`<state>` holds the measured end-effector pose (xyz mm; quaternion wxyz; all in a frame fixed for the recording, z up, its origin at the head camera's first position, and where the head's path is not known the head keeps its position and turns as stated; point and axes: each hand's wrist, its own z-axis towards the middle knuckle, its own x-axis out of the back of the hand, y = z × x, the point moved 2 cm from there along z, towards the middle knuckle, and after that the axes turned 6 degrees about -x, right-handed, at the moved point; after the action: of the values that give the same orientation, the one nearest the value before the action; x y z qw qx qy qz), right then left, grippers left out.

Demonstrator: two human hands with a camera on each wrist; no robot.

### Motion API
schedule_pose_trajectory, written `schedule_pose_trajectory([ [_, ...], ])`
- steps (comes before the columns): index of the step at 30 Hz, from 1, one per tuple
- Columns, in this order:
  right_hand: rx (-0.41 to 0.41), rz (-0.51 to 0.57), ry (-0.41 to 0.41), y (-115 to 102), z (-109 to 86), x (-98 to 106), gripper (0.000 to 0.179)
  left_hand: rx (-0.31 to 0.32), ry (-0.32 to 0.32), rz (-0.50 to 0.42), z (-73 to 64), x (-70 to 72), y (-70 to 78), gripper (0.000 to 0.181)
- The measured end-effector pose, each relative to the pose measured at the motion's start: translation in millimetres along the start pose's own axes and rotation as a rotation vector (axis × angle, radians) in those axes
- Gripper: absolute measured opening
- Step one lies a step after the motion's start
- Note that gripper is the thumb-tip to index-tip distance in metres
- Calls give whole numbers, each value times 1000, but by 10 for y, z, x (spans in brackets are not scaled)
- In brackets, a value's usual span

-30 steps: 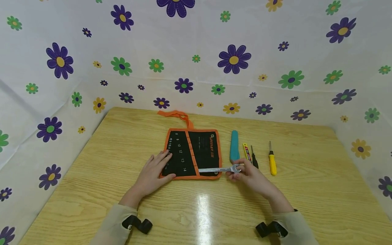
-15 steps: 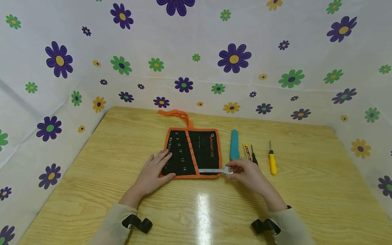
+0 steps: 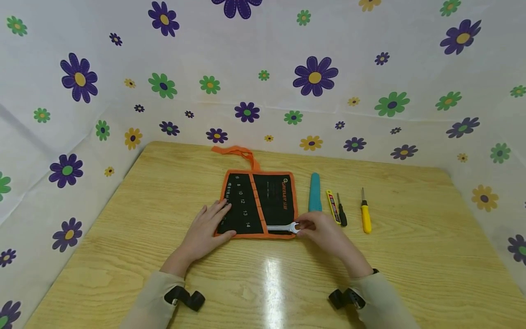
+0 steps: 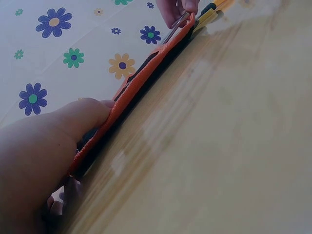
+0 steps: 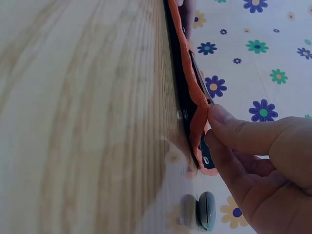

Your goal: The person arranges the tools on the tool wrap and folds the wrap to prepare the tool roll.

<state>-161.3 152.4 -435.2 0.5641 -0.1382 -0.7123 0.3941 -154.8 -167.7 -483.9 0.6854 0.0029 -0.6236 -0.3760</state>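
Observation:
A black tool pouch [image 3: 274, 196] with orange edging and a column of printed sizes lies flat on the table. My left hand [image 3: 207, 230] rests spread on the pouch's left side, fingers straight; in the left wrist view the thumb [image 4: 87, 117] lies over its orange edge. My right hand [image 3: 324, 233] pinches the open end of a silver wrench [image 3: 283, 227] between thumb and fingertips at the pouch's right edge. The wrench's other end is hidden inside the pocket beside the printed 14. In the right wrist view the right hand [image 5: 258, 161] meets the pouch's corner.
Right of the pouch lie a teal tool handle [image 3: 314, 192], a yellow packaged item [image 3: 333, 206], a black-handled screwdriver [image 3: 342, 212] and a yellow-handled screwdriver [image 3: 365, 217]. An orange strap [image 3: 238, 151] trails from the pouch's top. A flowered cloth [image 3: 263, 91] hangs behind the table.
My right hand has moved left with the wrench, which has slid deeper into the pouch's pocket. The left hand has stayed in place on the pouch.

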Motion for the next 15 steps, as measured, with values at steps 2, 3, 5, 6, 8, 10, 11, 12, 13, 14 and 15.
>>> schedule_pose_trajectory([
  [2,12,2,-1,-17,14,-16,26,1,-2,-4,6,4,4,77],
  [3,19,2,1,-24,21,-23,27,2,-5,-3,8,6,6,77],
  [5,22,-4,6,-49,33,-32,26,2,-7,-6,10,9,10,77],
  [6,23,-8,6,-61,40,-36,26,2,-6,-5,10,9,10,77],
  [8,15,-15,1,-85,57,-40,26,3,-6,-8,9,7,7,77],
  [10,4,-24,-12,-106,77,-44,26,5,-6,-7,7,5,0,77],
  [11,-4,-27,-20,-113,88,-48,26,6,-6,-7,6,5,-1,77],
  [12,-8,-34,-24,-120,99,-52,26,6,-6,-5,4,5,-1,77],
  [13,-14,-38,-30,-127,110,-57,25,5,-5,-4,4,5,-1,77],
  [14,-15,-42,-37,-134,119,-63,25,4,-5,-4,4,6,0,77],
  [15,-15,-45,-42,-142,127,-69,25,4,-5,-4,1,7,2,77],
])
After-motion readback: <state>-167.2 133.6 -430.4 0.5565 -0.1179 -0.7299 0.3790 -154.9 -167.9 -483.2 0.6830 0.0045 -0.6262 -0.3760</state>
